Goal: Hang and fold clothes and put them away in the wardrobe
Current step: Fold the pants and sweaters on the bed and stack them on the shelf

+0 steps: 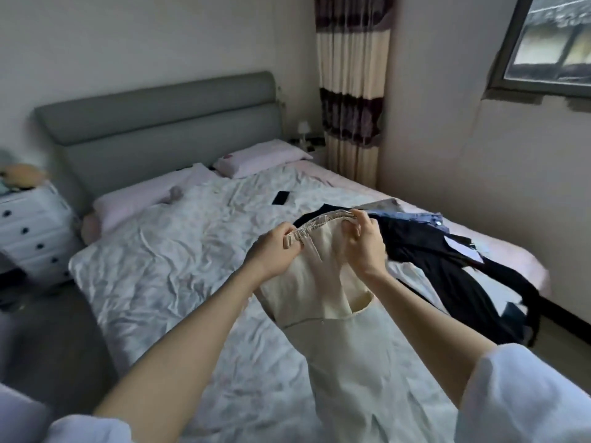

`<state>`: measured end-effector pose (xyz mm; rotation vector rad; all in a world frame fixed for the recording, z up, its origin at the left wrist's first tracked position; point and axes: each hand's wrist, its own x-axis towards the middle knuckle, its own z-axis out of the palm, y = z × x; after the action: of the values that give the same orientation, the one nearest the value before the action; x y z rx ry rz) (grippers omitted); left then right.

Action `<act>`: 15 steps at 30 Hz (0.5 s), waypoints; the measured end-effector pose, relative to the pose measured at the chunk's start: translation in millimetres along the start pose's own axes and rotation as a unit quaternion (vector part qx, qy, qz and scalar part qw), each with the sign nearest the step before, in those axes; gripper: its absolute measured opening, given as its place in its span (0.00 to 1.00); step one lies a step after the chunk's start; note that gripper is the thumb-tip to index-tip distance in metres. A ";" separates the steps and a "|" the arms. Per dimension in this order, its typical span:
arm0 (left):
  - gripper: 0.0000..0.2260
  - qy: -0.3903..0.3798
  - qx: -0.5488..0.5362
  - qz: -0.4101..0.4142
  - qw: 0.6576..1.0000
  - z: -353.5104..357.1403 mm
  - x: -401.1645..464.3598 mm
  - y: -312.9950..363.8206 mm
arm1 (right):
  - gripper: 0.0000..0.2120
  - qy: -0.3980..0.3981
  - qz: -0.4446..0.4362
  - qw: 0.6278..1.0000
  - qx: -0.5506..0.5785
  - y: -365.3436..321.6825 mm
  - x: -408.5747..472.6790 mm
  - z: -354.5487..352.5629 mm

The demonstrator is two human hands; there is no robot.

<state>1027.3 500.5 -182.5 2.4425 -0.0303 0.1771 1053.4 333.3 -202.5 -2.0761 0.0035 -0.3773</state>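
Cream trousers (323, 282) with an elastic waistband hang above the bed (179, 266), lifted by both hands. My left hand (271, 251) pinches the waistband at its left end. My right hand (364, 244) grips the waistband at its right end, fingers curled over the edge. The trouser legs trail down toward me over the quilt. A heap of dark clothes (447, 266) and a blue denim piece (415, 217) lies on the bed's right side, just behind my right hand.
A black phone (280, 197) lies on the quilt near two pink pillows (259, 158). A white chest of drawers (32, 228) stands left of the bed. A curtain (351, 91) hangs in the corner, with a window (550, 39) on the right wall.
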 end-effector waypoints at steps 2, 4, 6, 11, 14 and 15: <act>0.13 0.017 0.051 -0.031 0.998 9.8 34.0 -44.5 | 0.14 -0.041 -0.003 0.999 -0.004 13.8 27.1 45.1; 0.14 0.022 0.104 -0.062 0.992 26.2 67.4 -91.9 | 0.15 -0.085 -0.001 0.996 -0.016 37.5 52.5 95.3; 0.15 0.030 0.133 -0.088 0.987 44.6 91.9 -131.8 | 0.15 -0.125 -0.002 0.992 0.007 63.7 72.6 136.2; 0.22 0.057 0.240 -0.193 0.950 112.7 122.1 -219.3 | 0.22 -0.245 -0.007 0.969 0.016 138.9 98.3 220.9; 0.23 0.003 0.263 -0.197 0.945 166.7 109.3 -252.1 | 0.22 -0.280 0.000 0.959 -0.039 200.3 82.9 247.0; 0.23 -0.002 0.262 -0.185 0.947 179.3 102.0 -256.6 | 0.21 -0.275 0.002 0.960 -0.056 213.8 75.2 247.3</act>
<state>1167.2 586.0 -468.0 2.9153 0.5360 0.0091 1223.4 420.5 -478.2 -2.2299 -0.3109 0.2181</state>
